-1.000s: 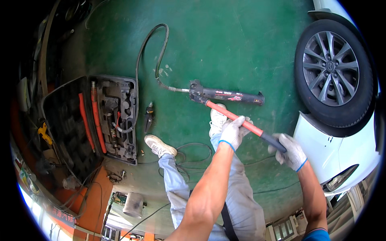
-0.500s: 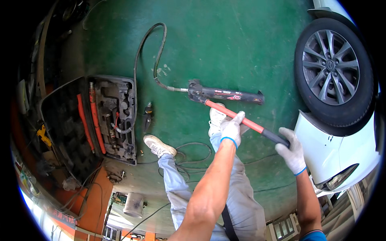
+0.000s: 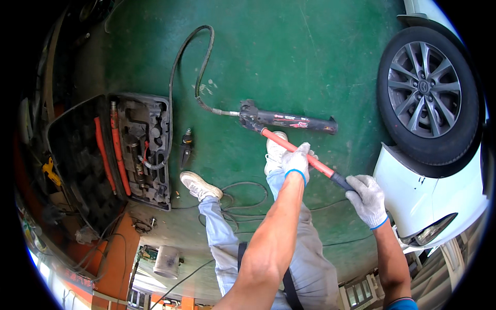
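My left hand (image 3: 295,161), in a pale knit glove with blue cuff, grips the middle of a long red handle (image 3: 274,136). My right hand (image 3: 366,199), gloved alike, is closed on the handle's dark end grip. The handle joins the end block of a black cylindrical hand pump (image 3: 297,121) lying on the green floor, and a black hose (image 3: 198,91) loops away from that block. My feet (image 3: 199,185) stand just below the pump. A small black tool (image 3: 186,150) lies to its left.
An open black case (image 3: 163,129) on the left holds red bars and metal fittings. A white car (image 3: 429,201) with an exposed wheel (image 3: 392,67) stands close on my right. Loose cable (image 3: 248,184) coils by my feet; a pale bucket (image 3: 166,261) is at lower left.
My right hand has shifted left along with the handle's grip end, its fingers now curled more fully over it. My left hand stays on the red section. The view has moved slightly.
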Action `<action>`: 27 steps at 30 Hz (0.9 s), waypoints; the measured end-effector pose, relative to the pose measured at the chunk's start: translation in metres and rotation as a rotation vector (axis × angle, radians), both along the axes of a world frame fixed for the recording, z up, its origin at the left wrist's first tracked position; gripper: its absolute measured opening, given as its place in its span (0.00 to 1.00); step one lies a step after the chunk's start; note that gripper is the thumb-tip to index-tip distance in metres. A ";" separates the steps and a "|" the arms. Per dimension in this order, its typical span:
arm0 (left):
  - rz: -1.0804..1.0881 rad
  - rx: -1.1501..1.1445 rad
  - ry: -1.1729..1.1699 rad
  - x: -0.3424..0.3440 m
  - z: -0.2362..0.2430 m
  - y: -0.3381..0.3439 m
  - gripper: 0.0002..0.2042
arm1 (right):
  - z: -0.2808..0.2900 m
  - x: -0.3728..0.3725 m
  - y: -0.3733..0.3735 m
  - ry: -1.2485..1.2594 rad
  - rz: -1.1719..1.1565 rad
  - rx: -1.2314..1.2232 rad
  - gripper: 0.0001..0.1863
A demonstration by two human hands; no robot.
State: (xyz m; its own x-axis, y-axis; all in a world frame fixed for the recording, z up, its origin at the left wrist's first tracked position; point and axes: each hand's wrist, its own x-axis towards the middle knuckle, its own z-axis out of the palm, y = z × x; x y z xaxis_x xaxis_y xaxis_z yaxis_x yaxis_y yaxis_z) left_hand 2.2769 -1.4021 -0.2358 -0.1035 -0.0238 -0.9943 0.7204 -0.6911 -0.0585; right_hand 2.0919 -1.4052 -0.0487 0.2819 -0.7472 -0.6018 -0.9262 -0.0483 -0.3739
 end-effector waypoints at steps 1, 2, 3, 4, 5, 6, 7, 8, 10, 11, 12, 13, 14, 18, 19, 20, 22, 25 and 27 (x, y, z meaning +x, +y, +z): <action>0.009 -0.003 0.022 0.004 0.000 0.000 0.16 | -0.003 0.000 0.003 0.019 -0.020 -0.032 0.28; 0.019 -0.005 0.043 0.007 0.000 0.000 0.15 | -0.005 0.002 0.004 0.036 -0.038 -0.064 0.30; 0.006 -0.008 0.030 0.007 0.002 0.000 0.16 | -0.005 0.003 0.003 0.094 0.047 -0.075 0.30; 0.008 -0.023 0.030 0.006 0.001 0.002 0.17 | 0.000 0.012 -0.002 0.150 0.134 -0.081 0.31; 0.011 -0.038 0.030 0.006 0.000 0.004 0.17 | 0.001 0.019 -0.006 0.206 0.221 -0.088 0.31; 0.014 -0.052 0.030 0.006 -0.001 0.006 0.17 | -0.005 0.023 -0.004 0.287 0.223 -0.046 0.30; -0.005 -0.060 0.062 0.007 -0.001 0.006 0.17 | -0.012 0.025 -0.002 0.378 0.222 -0.006 0.29; -0.005 -0.065 0.074 0.008 0.001 0.005 0.17 | -0.021 0.025 0.001 0.466 0.218 0.035 0.28; -0.002 -0.073 0.094 0.012 0.004 0.006 0.17 | -0.033 0.014 -0.006 0.455 0.226 0.181 0.22; 0.024 -0.084 0.127 0.013 0.000 0.010 0.18 | -0.034 0.009 -0.016 0.443 0.202 0.308 0.22; 0.051 -0.096 0.160 0.015 -0.005 0.013 0.20 | -0.035 0.008 -0.028 0.432 0.177 0.435 0.23; 0.075 -0.112 0.200 0.015 -0.001 0.007 0.21 | -0.033 0.011 -0.043 0.435 0.164 0.489 0.25; 0.072 -0.125 0.174 0.015 0.005 0.003 0.20 | -0.033 0.011 -0.046 0.434 0.159 0.518 0.25; -0.107 -0.193 0.145 0.022 0.000 0.008 0.13 | -0.034 0.017 -0.051 0.454 0.127 0.659 0.28; -0.212 -0.199 0.166 0.032 -0.007 0.016 0.12 | -0.037 0.016 -0.048 0.468 0.150 0.667 0.30; -0.326 -0.196 0.178 0.048 -0.013 0.026 0.12 | -0.041 0.015 -0.044 0.469 0.170 0.676 0.32; -0.330 -0.277 0.003 0.083 -0.012 0.051 0.18 | -0.049 0.027 -0.045 0.383 0.138 0.626 0.42; -0.590 -0.311 -0.260 0.177 -0.016 0.097 0.25 | -0.073 0.056 -0.053 0.320 0.102 0.564 0.42; -0.834 -0.217 -0.349 0.259 -0.029 0.142 0.26 | -0.101 0.070 -0.052 0.299 0.124 0.515 0.40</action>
State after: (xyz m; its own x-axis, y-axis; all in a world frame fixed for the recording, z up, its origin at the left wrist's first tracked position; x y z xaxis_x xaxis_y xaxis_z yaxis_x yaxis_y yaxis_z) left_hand 2.5360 -1.2604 -0.2653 0.1339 -0.2653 -0.9548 -0.0618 -0.9639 0.2592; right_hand 2.1619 -1.4573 -0.1496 0.1110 -0.3116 -0.9437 -0.9938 -0.0445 -0.1022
